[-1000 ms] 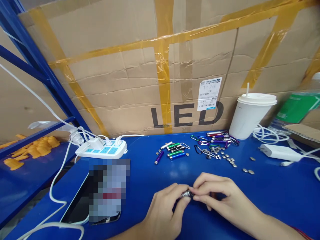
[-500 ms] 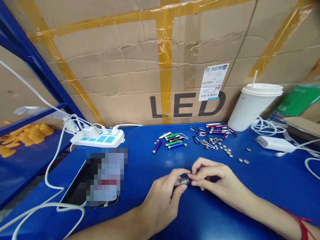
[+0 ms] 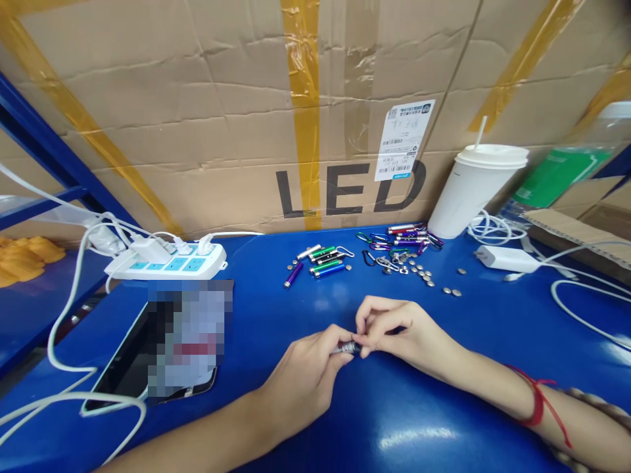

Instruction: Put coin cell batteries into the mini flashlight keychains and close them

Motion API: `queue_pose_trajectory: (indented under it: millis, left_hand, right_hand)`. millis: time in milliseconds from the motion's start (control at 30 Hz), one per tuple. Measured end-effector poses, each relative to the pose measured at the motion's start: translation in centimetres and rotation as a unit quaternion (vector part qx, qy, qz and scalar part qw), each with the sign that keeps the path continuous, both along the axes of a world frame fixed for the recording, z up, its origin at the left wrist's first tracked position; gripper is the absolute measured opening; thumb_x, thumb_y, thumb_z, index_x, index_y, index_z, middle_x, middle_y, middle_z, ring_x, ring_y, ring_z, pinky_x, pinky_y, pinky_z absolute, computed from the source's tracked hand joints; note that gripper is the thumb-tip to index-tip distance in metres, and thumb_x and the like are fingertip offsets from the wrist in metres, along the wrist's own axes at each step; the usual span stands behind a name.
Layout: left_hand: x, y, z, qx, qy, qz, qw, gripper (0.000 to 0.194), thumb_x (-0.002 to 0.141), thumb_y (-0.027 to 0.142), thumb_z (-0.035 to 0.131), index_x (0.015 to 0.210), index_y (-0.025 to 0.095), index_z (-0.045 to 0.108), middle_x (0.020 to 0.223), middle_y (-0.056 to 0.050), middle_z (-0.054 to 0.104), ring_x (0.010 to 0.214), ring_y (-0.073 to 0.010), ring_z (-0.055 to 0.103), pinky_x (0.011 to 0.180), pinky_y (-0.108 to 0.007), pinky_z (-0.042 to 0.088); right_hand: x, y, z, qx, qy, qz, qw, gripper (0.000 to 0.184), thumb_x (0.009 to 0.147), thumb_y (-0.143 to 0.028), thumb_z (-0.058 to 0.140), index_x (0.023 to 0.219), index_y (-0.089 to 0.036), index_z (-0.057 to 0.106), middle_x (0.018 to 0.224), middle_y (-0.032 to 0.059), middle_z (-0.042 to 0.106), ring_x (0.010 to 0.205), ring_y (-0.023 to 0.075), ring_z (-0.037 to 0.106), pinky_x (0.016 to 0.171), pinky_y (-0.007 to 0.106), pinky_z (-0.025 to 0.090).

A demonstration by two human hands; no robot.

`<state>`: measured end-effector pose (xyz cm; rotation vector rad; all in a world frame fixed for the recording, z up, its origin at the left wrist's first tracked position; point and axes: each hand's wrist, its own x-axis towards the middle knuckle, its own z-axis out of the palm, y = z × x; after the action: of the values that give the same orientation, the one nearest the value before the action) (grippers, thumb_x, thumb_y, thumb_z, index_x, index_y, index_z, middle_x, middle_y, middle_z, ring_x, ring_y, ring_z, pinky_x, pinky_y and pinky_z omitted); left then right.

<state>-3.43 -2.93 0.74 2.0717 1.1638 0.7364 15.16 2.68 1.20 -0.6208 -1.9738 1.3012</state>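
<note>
My left hand (image 3: pixel 308 368) is closed around a small silver keychain flashlight (image 3: pixel 346 347), holding it between thumb and fingers just above the blue table. At the flashlight's dark right end, my right hand (image 3: pixel 397 328) pinches with thumb and fingertips; those fingers partly cover that end. Beyond my hands lies a group of small coloured flashlights (image 3: pixel 328 268) in silver, green, black, blue and purple. To their right are more flashlights with carabiner clips (image 3: pixel 401 238). Several button cells (image 3: pixel 426 276) are scattered beside the clips.
A large cardboard box (image 3: pixel 221 144) stands along the back. At left are a white power strip (image 3: pixel 167 263) with cables and a dark tablet or phone (image 3: pixel 123 361). A white cup (image 3: pixel 473 190) with a straw, a white charger (image 3: pixel 507 258) and a bottle with green label (image 3: pixel 562 174) stand right.
The view has shifted, so everything sits further left and slightly higher. Both hands stay together at the flashlight, the right still pinching its dark end.
</note>
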Motion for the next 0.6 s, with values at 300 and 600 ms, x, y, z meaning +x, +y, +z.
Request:
queue_pose_trajectory:
  millis: [300,600]
  left_hand:
    - [-0.14,-0.11,-0.19,-0.030,-0.023,-0.042,0.998,0.010,0.090,0.015,0.036,0.084,0.021,0.040,0.096,-0.002,0.066,0.091,-0.0154,0.063,0.076,-0.023,0.045]
    - [0.00,-0.14,-0.92,0.008,-0.068,0.004,0.998,0.009,0.089,0.018,0.040,0.080,0.020,0.042,0.085,-0.003,0.064,0.080,-0.0140,0.064,0.069,-0.022,0.051]
  right_hand:
    - [0.06,-0.16,0.05,0.034,-0.061,-0.026,0.997,0.029,0.074,-0.038,0.068,0.056,-0.016,0.070,0.067,0.0024,0.056,0.059,0.0079,0.053,0.051,0.019,0.040]
    - [-0.37,-0.35,-0.03,-0.009,-0.069,-0.070,0.995,0.036,0.061,-0.045,0.076,0.050,-0.013,0.062,0.064,0.0008,0.055,0.055,0.0073,0.049,0.048,0.019,0.035]
